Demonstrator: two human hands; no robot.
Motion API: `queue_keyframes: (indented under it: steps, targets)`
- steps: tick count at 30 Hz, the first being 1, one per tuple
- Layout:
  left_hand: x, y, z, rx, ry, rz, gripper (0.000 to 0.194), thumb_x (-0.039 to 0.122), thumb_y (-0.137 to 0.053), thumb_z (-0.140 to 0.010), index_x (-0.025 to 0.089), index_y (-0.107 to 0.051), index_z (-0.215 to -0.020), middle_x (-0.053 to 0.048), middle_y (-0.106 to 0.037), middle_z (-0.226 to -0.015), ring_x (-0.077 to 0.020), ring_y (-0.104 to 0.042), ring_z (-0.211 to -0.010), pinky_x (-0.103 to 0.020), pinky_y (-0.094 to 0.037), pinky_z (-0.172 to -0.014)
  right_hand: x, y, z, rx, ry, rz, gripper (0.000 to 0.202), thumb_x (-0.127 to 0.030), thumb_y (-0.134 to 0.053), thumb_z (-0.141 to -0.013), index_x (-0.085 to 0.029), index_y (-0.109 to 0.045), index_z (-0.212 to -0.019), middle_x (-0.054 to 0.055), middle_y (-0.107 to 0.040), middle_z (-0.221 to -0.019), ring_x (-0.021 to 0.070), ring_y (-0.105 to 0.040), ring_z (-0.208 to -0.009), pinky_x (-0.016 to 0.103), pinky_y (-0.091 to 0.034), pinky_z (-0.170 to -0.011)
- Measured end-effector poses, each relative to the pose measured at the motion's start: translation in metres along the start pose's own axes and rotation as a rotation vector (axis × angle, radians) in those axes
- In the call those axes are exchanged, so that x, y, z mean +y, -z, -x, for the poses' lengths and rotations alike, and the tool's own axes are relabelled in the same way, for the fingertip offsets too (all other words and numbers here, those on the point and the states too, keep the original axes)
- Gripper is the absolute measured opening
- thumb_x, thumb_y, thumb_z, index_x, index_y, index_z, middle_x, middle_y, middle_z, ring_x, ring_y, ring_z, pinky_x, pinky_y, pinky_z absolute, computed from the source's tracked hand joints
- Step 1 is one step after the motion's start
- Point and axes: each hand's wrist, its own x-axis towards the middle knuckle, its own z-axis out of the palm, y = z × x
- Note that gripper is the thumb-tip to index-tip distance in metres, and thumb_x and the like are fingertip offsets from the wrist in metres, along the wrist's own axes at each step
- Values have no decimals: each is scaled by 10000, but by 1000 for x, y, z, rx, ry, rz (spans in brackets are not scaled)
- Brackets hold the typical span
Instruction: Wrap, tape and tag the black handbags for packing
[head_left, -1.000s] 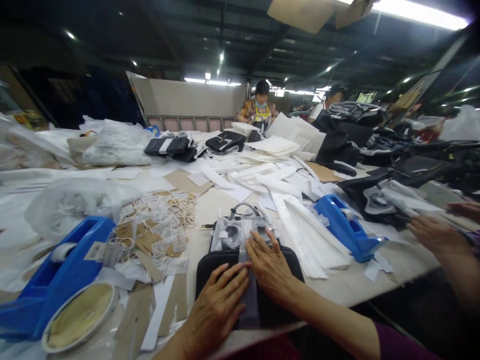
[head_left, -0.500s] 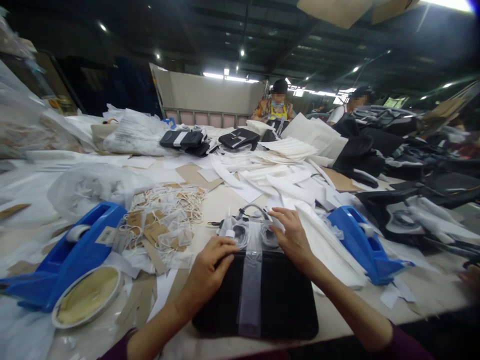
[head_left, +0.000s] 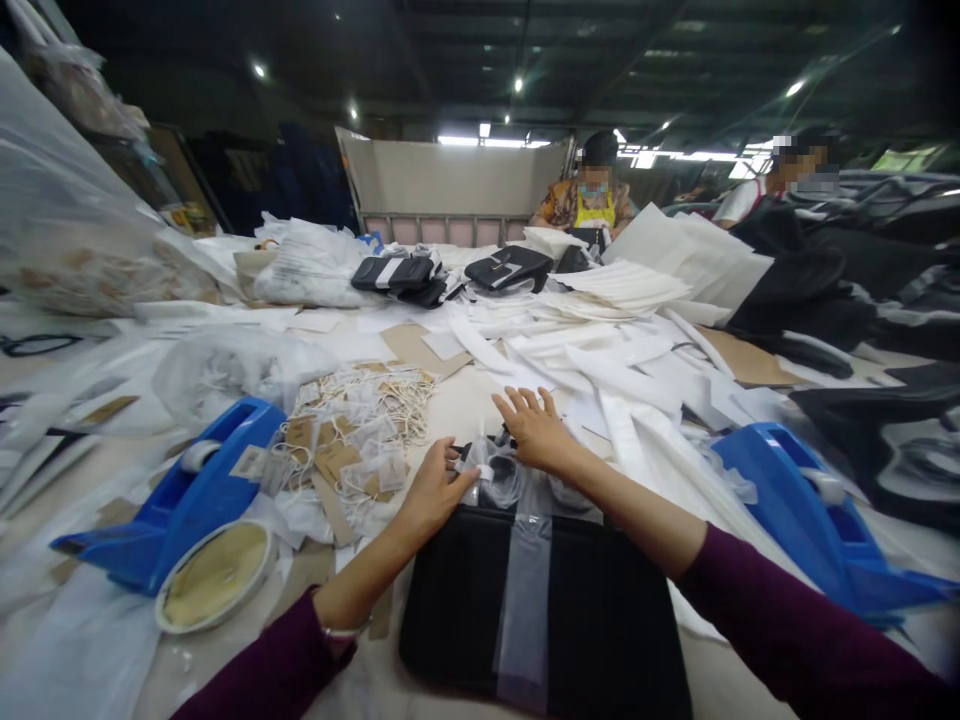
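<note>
A flat black bag (head_left: 600, 610) lies in front of me, with a strip of clear wrap (head_left: 527, 600) running down its middle. At its top edge are plastic-wrapped rings (head_left: 501, 488). My left hand (head_left: 431, 490) is at the bag's upper left corner, thumb and fingers apart, the thumb close to a small white piece (head_left: 485, 472) on the wrapping. Over the top of the bag my right hand (head_left: 541, 432) is spread open, fingers pointing away from me. It hides part of the handle and the right-hand ring.
Blue tape dispensers stand at left (head_left: 180, 490) and right (head_left: 810, 510). A round tub (head_left: 217, 580) sits by the left one, beside a heap of stringed tags (head_left: 337, 440). White foam sheets (head_left: 637, 380) and black bags (head_left: 510, 268) lie farther back. Two people are across the table.
My right hand has moved left across the bag's top, its fingers spreading. My left hand's thumb and fingers have parted near the wrapping. The view has turned slightly left.
</note>
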Motion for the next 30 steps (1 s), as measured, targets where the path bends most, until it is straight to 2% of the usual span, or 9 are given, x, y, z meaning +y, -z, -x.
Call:
queue_keyframes:
  steps: [4,7,9,11,14,17,21,26,30]
  targets:
    - [-2,-1,-1,-48,-18,-15,511,430,-619,-778,173,-456,-1188,-62,-559,-1001,-181,-584,-874,-371,-522,-791,8,-2,-11,-95,-35,-5,1084,-235,-858,-515,-140,-315,-1447,208,-243,-1526,378,-193,-1396,570,-31,-1122]
    - [-3,4,-2,-55,-44,-59,490,443,-604,-784,165,-480,-1168,-77,-537,-1036,-189,-581,-880,-383,-523,-789,19,6,-11,-133,-29,-114,1044,-268,-867,-499,-141,-381,-1414,208,-275,-1513,383,-253,-1375,565,-116,-1118]
    - [-1,11,-7,-22,-119,-128,486,429,-613,-775,161,-501,-1166,-99,-516,-1099,-207,-573,-936,-401,-512,-821,34,13,-7,-84,-27,-281,932,-246,-826,-555,-160,-422,-1390,184,-364,-1473,354,-356,-1325,522,-250,-1085]
    - [8,16,-17,20,-246,-205,450,385,-613,-779,161,-528,-1160,-109,-515,-1134,-228,-546,-1031,-430,-470,-909,54,18,0,51,-69,-515,742,-226,-737,-665,-182,-465,-1354,146,-469,-1401,288,-477,-1229,438,-381,-1005]
    - [28,14,-44,-55,-365,-310,334,293,-567,-809,167,-577,-1118,-99,-570,-1134,-236,-508,-1117,-450,-385,-1011,82,20,14,145,-337,-812,506,-275,-609,-796,-163,-533,-1283,128,-603,-1234,214,-608,-1012,338,-477,-846]
    - [49,-2,-77,-305,-267,-393,349,259,-549,-801,161,-602,-1131,-95,-616,-1154,-215,-558,-1053,-361,-429,-949,88,14,28,53,-557,-872,472,-389,-560,-831,-105,-592,-1207,131,-690,-992,202,-645,-805,311,-498,-701]
    - [65,-22,-101,-474,-163,-470,226,268,-646,-683,152,-703,-868,-48,-698,-817,-190,-629,-758,-254,-478,-672,70,1,40,-16,-514,-892,419,-462,-529,-820,-129,-688,-1018,71,-711,-812,196,-647,-728,291,-495,-660]
    - [69,-24,-91,-461,1,-647,280,245,-625,-630,142,-711,-876,-120,-715,-869,-249,-653,-783,-280,-468,-606,56,-17,29,-31,-402,-968,459,-541,-551,-763,-169,-699,-987,52,-724,-809,229,-659,-787,312,-494,-719]
    - [65,-7,-76,-476,77,-764,351,324,-630,-657,124,-703,-935,-182,-708,-952,-291,-659,-834,-337,-490,-650,46,-21,17,-18,-300,-1034,454,-535,-589,-730,-187,-705,-998,72,-733,-915,256,-662,-881,334,-491,-796]
